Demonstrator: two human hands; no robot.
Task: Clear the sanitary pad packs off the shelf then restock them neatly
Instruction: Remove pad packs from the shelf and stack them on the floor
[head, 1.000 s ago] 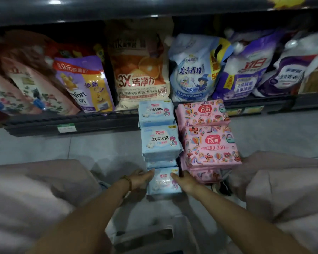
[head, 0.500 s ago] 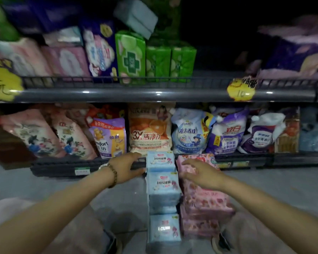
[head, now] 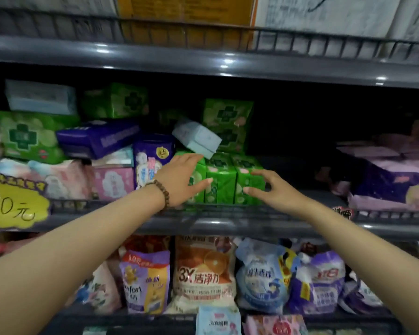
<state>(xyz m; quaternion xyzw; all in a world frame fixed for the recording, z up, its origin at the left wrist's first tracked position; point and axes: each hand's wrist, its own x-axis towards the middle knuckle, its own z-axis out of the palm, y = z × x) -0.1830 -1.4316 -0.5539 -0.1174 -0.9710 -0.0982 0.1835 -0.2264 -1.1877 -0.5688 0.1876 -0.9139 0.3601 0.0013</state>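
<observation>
Work is pictured at the crowded middle shelf (head: 228, 226). Right of a yellow price tag (head: 15, 209), the left hand (head: 179, 180) is spread against the left end of a row of green pad packs (head: 223, 187); the right hand (head: 273, 192) is opened at the right end, nothing yet clasped. Soft, light and slick-wrapped, the row is probably best squeezed from both ends.

The shelf (head: 240, 226) lies open between green packs (head: 221, 182) and purple packs (head: 392, 182); a tilted pale pack (head: 196, 137) overhangs the green.
</observation>
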